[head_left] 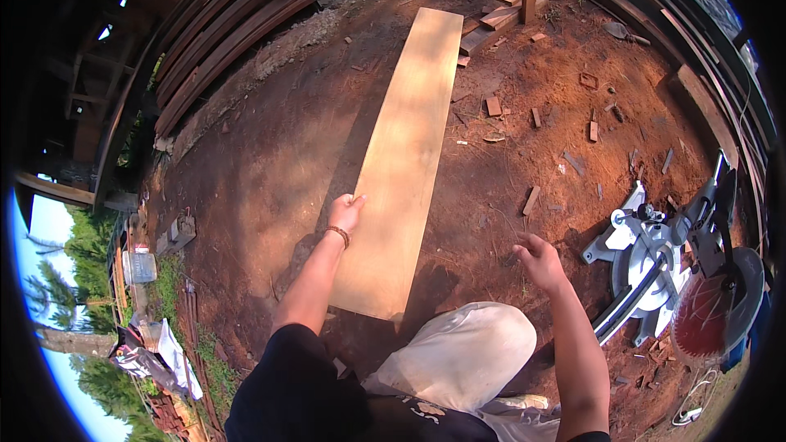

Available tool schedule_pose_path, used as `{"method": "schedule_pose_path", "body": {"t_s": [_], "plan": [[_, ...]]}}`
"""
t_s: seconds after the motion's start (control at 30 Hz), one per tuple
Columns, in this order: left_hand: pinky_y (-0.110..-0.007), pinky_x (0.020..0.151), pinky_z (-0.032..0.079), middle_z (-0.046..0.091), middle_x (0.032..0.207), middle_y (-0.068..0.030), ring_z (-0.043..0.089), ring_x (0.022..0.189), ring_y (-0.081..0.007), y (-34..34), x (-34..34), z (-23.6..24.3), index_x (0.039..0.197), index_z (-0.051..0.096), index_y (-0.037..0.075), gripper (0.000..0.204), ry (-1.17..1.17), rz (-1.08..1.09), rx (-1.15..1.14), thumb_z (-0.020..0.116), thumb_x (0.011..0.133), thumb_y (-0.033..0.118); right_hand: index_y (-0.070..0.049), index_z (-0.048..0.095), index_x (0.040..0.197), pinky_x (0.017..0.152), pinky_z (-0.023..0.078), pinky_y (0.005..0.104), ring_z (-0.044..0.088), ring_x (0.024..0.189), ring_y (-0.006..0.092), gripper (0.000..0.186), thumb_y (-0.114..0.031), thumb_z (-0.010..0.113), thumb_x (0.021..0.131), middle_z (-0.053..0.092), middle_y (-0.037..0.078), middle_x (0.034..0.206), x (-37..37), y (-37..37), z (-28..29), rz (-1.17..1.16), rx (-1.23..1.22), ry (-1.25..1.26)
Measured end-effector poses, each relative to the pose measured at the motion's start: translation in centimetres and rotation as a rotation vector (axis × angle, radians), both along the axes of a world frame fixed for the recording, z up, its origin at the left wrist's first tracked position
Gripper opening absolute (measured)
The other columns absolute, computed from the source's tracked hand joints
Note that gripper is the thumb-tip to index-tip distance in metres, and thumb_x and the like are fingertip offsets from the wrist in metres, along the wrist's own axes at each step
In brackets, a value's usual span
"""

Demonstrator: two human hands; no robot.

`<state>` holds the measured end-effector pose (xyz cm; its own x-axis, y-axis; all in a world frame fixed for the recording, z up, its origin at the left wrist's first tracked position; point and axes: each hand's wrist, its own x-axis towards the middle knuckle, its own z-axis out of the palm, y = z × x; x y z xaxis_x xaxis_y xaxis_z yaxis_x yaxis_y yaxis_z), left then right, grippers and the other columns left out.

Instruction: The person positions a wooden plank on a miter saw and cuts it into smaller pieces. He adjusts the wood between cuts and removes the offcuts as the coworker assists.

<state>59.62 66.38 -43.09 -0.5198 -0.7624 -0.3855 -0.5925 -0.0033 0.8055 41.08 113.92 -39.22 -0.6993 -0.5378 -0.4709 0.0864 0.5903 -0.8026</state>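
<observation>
One long wooden plank (407,155) is gripped at its left edge by our left hand (345,213); our right hand (539,260) hovers open beside one miter saw (684,270).

red dirt ground (270,164), long plank (407,147), miter saw (679,270)

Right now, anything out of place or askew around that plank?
Nothing broken. The long plank is held up at its near end by the left hand gripping its edge; the right hand hangs open, touching nothing. Wood offcuts litter the dirt beside it. The miter saw sits directly on the ground.
</observation>
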Motion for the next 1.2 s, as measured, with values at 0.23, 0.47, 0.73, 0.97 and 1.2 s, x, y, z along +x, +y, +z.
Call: {"method": "schedule_pose_path", "body": {"t_s": [0.23, 0.47, 0.73, 0.97, 1.2], "plan": [[-0.024, 0.061, 0.04, 0.062, 0.077, 0.0077, 0.05, 0.069, -0.0016, 8.6, -0.2, 8.4, 0.095, 0.069, 0.004, 0.015, 0.337, -0.098, -0.051, 0.075, 0.103, 0.015, 0.002, 0.052, 0.155, 0.108, 0.054, 0.0433, 0.067, 0.13, 0.0355, 0.069, -0.038, 0.073, 0.103, 0.068, 0.027, 0.14, -6.8, -5.3, 5.0, -0.199, -0.246, 0.017], [-0.026, 0.071, 0.049, 0.069, 0.086, 0.0016, 0.061, 0.078, -0.0071, 17.2, -5.1, 22.3, 0.1, 0.068, 0.004, 0.018, 0.656, -0.352, -0.235, 0.078, 0.102, 0.019, -0.003, 0.026, 0.17, 0.129, 0.023, 0.0578, 0.026, 0.161, 0.0359, 0.092, -0.064, 0.054, 0.107, 0.03, 0.024, 0.172, -10.3, -4.5, 29.0, -0.537, -0.798, 0.342], [-0.044, 0.087, 0.059, 0.068, 0.102, -0.0082, 0.067, 0.095, -0.0303, 24.6, -11.4, 29.6, 0.105, 0.067, 0.009, 0.035, 1.159, -0.811, -0.913, 0.089, 0.079, 0.008, -0.006, 0.015, 0.173, 0.128, 0.007, 0.067, 0.01, 0.165, 0.0329, 0.105, -0.083, 0.031, 0.103, 0.018, 0.019, 0.177, -0.6, 11.5, 41.5, -0.759, -1.274, 0.304], [-0.046, 0.091, 0.059, 0.069, 0.106, -0.006, 0.067, 0.099, -0.031, 30.6, -14.3, 31.8, 0.109, 0.069, 0.012, 0.043, 1.29, -1.155, -0.952, 0.087, 0.071, 0.004, -0.006, 0.019, 0.17, 0.126, 0.012, 0.0644, 0.016, 0.161, 0.033, 0.1, -0.079, 0.033, 0.104, 0.023, 0.019, 0.173, 9.9, 20.6, 31.8, -1.307, -1.173, 0.347], [-0.053, 0.109, 0.05, 0.061, 0.134, -0.0119, 0.059, 0.126, -0.0373, 35.5, -12.5, 29.2, 0.116, 0.063, 0.012, 0.047, 1.142, -1.311, -0.93, 0.082, 0.073, 0.005, -0.005, 0.024, 0.168, 0.124, 0.018, 0.0617, 0.023, 0.157, 0.0331, 0.095, -0.075, 0.036, 0.105, 0.029, 0.02, 0.17, 14.7, 25.0, 20.9, -1.654, -1.067, 0.302]]}}
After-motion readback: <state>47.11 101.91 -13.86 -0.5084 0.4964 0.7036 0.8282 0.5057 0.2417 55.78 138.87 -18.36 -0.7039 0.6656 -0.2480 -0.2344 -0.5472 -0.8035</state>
